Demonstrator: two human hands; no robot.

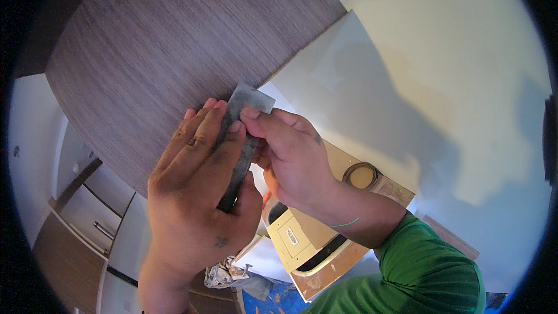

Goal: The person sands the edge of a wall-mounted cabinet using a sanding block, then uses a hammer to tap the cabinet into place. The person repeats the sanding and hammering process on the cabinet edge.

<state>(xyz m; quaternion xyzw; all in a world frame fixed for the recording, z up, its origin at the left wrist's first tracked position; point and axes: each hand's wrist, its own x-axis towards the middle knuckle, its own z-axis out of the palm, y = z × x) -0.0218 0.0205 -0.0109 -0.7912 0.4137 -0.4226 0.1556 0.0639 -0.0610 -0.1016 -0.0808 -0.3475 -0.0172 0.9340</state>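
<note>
A flat grey strip (251, 97), darker along its lower length, lies against the edge of a wood-grain panel (197, 29). My right hand (299, 157) pinches its upper end, with the thumb pressed on the face and the other fingers curled beneath. My left hand (195, 180) holds the strip lower down between its index finger and thumb. The other left fingers stretch along the panel's surface. Part of the strip's lower length is hidden by the left hand, and its material is not clear.
A pale wall (465, 40) rises at the right, bearing my shadow. Below my right forearm are a brown coil (361, 176) and a cream-coloured case (290, 238) on a board. Plastic wrapping (224, 273) lies near a blue floor covering (270, 301). Cabinets with a metal handle (104, 230) stand at lower left.
</note>
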